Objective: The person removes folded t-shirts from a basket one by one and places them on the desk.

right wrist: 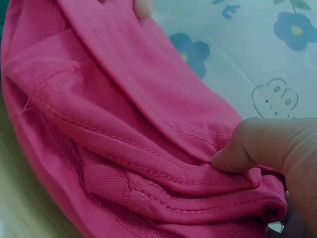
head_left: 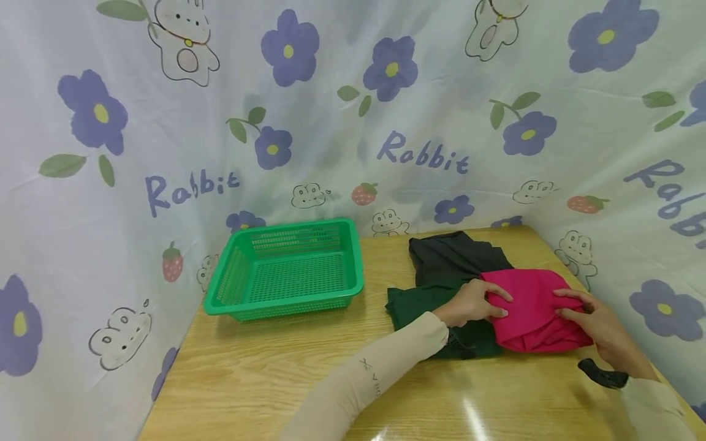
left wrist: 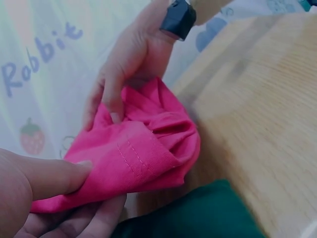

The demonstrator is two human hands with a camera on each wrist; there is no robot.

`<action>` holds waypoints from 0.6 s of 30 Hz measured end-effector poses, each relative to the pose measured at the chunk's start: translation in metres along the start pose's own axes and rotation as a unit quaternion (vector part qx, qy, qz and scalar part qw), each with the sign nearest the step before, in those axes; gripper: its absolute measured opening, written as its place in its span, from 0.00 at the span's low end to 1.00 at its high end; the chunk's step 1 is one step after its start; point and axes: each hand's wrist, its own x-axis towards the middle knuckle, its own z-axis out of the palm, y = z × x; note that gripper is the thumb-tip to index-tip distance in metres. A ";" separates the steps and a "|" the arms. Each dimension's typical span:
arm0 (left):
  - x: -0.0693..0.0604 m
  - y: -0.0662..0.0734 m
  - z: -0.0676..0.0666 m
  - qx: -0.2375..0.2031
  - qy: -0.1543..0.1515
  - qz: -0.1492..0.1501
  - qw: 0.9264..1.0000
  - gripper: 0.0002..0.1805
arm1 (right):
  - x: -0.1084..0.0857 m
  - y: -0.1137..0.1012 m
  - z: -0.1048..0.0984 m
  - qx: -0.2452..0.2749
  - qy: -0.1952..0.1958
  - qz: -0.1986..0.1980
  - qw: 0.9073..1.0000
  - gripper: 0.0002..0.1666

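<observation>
A folded pink garment (head_left: 529, 306) with stitched seams is held between both hands at the right of the table, lifted a little in the left wrist view. My left hand (head_left: 473, 302) pinches its left edge, thumb on top and fingers underneath. At the opposite edge my right hand (head_left: 598, 321) grips the cloth; in the right wrist view the thumb (right wrist: 247, 148) presses into the layered folds. A dark green folded cloth (head_left: 419, 303) lies under and beside my left forearm. Behind it lies a black folded cloth (head_left: 458, 254).
A green plastic basket (head_left: 353, 288) with perforated walls stands at the back left of the wooden table (head_left: 265, 380), with nothing visible in it. A white curtain (head_left: 325, 110) with flowers and rabbits hangs behind and along the sides.
</observation>
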 end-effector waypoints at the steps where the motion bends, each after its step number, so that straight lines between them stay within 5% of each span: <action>1: 0.001 0.000 0.002 -0.001 0.000 -0.003 1.000 0.12 | 0.000 0.001 -0.001 0.001 0.004 -0.001 1.000 0.29; 12: 0.007 -0.009 0.012 -0.023 0.000 -0.025 0.999 0.14 | 0.000 0.009 -0.006 -0.024 0.010 -0.001 1.000 0.32; 18: 0.009 -0.013 0.012 -0.031 -0.032 -0.042 0.998 0.14 | 0.001 0.016 -0.009 -0.040 0.002 0.007 0.999 0.34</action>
